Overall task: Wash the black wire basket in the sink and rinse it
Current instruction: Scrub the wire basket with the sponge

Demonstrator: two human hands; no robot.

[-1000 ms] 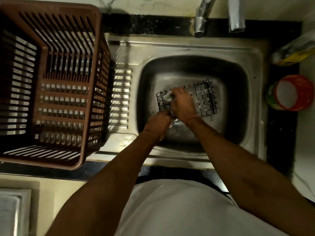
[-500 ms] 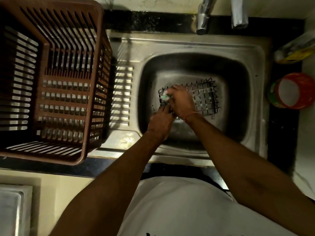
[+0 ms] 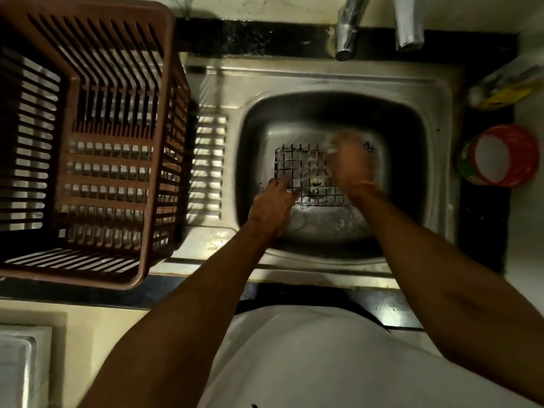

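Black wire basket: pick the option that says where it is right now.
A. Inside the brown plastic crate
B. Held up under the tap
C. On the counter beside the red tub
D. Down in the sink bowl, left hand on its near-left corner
D: the black wire basket lies in the sink bowl, the left hand grips its near-left corner, and the blurred right hand is over its right side.

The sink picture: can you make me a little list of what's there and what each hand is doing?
place: steel sink
being washed: black wire basket, lying in the sink bowl
left hand: grips the basket's near left corner
right hand: blurred, over the basket's right part, something pale at its fingertips
tap: no water visible
left of sink: brown plastic crate
right of sink: red tub
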